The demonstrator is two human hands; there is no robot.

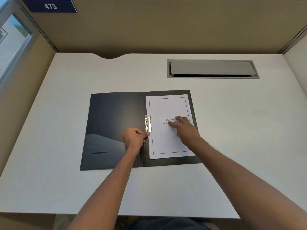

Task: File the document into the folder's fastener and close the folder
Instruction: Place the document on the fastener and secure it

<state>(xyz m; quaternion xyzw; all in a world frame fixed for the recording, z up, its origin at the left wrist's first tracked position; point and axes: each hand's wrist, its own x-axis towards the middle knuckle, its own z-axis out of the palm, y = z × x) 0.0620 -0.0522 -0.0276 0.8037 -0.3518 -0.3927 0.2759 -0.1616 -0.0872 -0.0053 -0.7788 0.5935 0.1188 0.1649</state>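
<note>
Left hand (134,137) at fastener (147,124)

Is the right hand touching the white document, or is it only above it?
Touching. In the head view the right hand rests its fingertips directly on the document, covering part of the printed title, with no gap visible.

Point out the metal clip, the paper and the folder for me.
metal clip (147,123): head view, middle of the clamp.
paper (164,143): head view, blank lower part.
folder (113,117): head view, bare left inside cover.
</note>
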